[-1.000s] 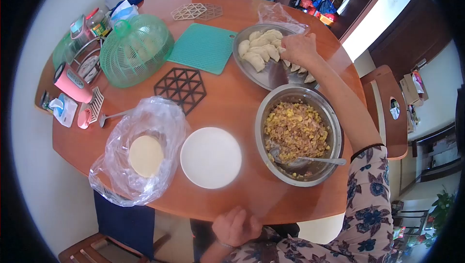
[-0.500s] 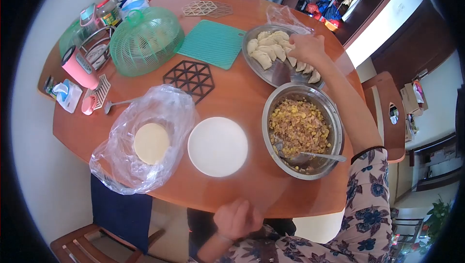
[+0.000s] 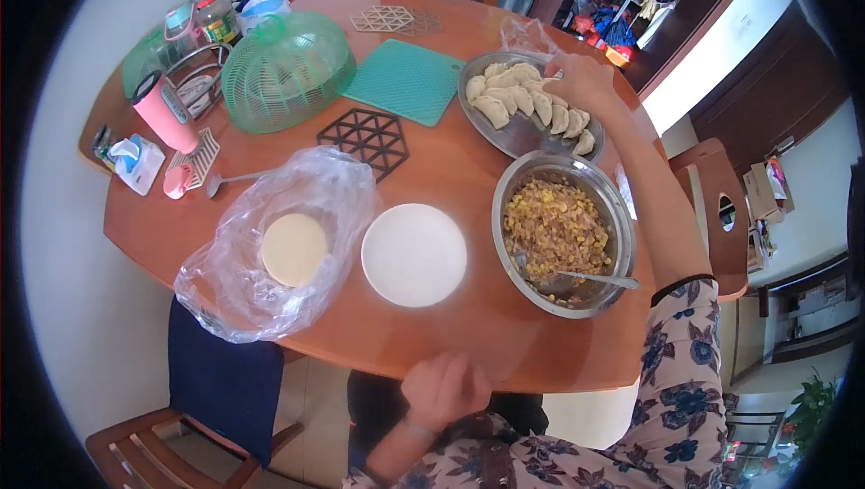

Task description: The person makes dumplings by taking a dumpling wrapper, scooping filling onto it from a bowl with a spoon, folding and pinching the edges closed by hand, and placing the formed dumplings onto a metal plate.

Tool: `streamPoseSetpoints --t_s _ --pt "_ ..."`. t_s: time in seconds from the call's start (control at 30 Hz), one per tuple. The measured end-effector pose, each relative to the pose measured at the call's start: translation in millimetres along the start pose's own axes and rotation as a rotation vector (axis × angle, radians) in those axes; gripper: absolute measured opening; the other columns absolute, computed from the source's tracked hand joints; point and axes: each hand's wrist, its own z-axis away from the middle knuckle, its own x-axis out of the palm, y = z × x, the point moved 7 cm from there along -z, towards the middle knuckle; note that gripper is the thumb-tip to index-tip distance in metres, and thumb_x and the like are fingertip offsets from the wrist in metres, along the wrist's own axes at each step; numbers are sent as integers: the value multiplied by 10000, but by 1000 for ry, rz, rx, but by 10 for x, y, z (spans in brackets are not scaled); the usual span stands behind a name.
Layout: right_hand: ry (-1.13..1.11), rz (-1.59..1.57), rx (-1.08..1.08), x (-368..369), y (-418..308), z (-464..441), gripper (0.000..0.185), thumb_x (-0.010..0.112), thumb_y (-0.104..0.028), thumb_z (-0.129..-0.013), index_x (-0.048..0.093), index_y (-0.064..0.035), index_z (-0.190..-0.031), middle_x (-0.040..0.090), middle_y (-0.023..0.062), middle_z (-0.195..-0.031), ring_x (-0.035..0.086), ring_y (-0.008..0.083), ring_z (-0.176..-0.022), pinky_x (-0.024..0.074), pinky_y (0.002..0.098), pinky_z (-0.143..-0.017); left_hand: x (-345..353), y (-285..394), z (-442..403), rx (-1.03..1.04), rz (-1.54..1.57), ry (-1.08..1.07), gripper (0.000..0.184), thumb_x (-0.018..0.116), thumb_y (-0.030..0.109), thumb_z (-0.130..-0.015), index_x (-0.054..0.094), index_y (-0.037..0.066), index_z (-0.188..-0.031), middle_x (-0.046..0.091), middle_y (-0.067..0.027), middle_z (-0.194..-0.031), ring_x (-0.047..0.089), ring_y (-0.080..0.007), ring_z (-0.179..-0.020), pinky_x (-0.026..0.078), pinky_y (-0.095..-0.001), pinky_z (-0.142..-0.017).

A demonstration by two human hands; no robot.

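My right hand (image 3: pixel 581 83) reaches over the far right rim of an oval metal tray (image 3: pixel 518 139), its fingers bent at the edge of several folded dumplings (image 3: pixel 521 98); whether it holds anything is hidden. My left hand (image 3: pixel 446 390) hovers by the near table edge with its fingers curled, their tips hard to make out. Nearer me than the tray is a metal bowl (image 3: pixel 622 241) of yellow-flecked filling (image 3: pixel 556 229), a spoon (image 3: pixel 599 280) resting in it. A white plate (image 3: pixel 414 255) lies left of the bowl. Round dough wrappers (image 3: pixel 295 250) sit on a clear plastic bag (image 3: pixel 225 295).
Behind the plate are a dark lattice trivet (image 3: pixel 365 139) and a teal mat (image 3: pixel 405 82). A green mesh cover (image 3: pixel 288 74), a pink bottle (image 3: pixel 167 112) and jars (image 3: pixel 218 18) stand at the left. A chair (image 3: pixel 189 399) is below the left edge.
The view has shifted, so the table items sit higher and slightly to the right. My right hand has drawn back a little from the dumplings towards the tray's far right rim.
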Motion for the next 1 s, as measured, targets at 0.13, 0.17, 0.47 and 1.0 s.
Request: streamPoseSetpoints --t_s 0.13,0.17,0.47,1.0 --pt "-56 -123 -31 -393 -88 25 279 730 -357 -772 767 -155 -960 754 99 -986 709 306 -985 505 489 -838 25 -12 1 -9 -30 10 285 741 112 -734 655 36 -994 680 -136 -910 643 -297 -714 514 -364 -593" --pt "-30 -243 -123 -517 -211 76 265 732 -322 -802 753 -112 -963 732 77 -897 691 238 -868 510 405 -768 21 -15 4 -8 -32 14 285 741 112 -734 655 36 -994 680 -136 -910 643 -297 -714 514 -364 -593" --pt "-151 -713 -564 -1275 -2098 1030 214 745 -207 -828 743 -53 -976 726 112 -840 683 209 -753 530 337 -717 -265 -15 -54 -61 203 154 238 762 88 -728 659 45 -938 665 -133 -857 636 -318 -683 522 -385 -599" --pt "-209 -293 -918 -848 -3927 1791 241 784 -305 -746 724 -92 -841 726 93 -845 688 313 -875 425 467 -817 -1669 -487 -79 -239 94 395 404 701 51 -782 638 17 -1179 646 -180 -1225 572 -390 -1188 445 -474 -1013"
